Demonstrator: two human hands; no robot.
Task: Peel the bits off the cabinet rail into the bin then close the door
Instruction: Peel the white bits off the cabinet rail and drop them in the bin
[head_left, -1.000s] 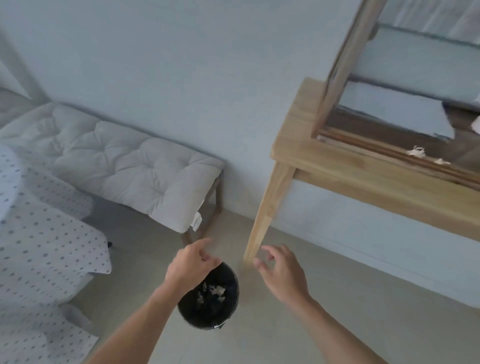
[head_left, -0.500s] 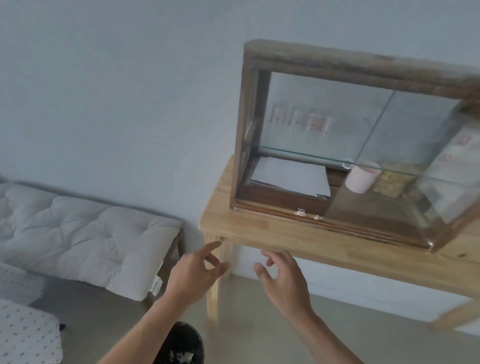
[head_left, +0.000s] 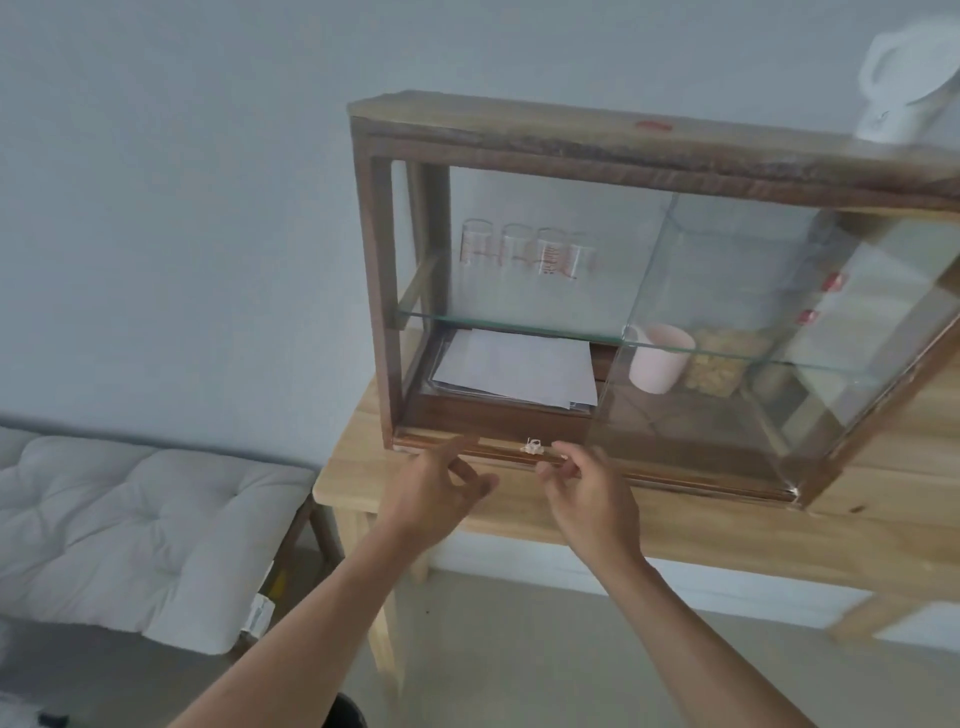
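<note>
A dark wooden cabinet with glass sides stands on a light wooden table. Its sliding glass door is pushed to the right, leaving the left half uncovered. A small whitish bit is stuck on the bottom rail. My left hand hovers just left of the bit with fingers apart. My right hand sits just right of it, fingertips at the rail, and holds nothing that I can see. Only the black rim of the bin shows at the bottom edge.
Inside the cabinet lie white papers, a pink cup and a jar of snacks; glasses stand on the glass shelf. A white kettle sits on top. A cushioned bench stands to the left.
My view has swung up from the bin on the floor to the cabinet. Both hands have risen from above the bin to the bottom rail, either side of the white bit.
</note>
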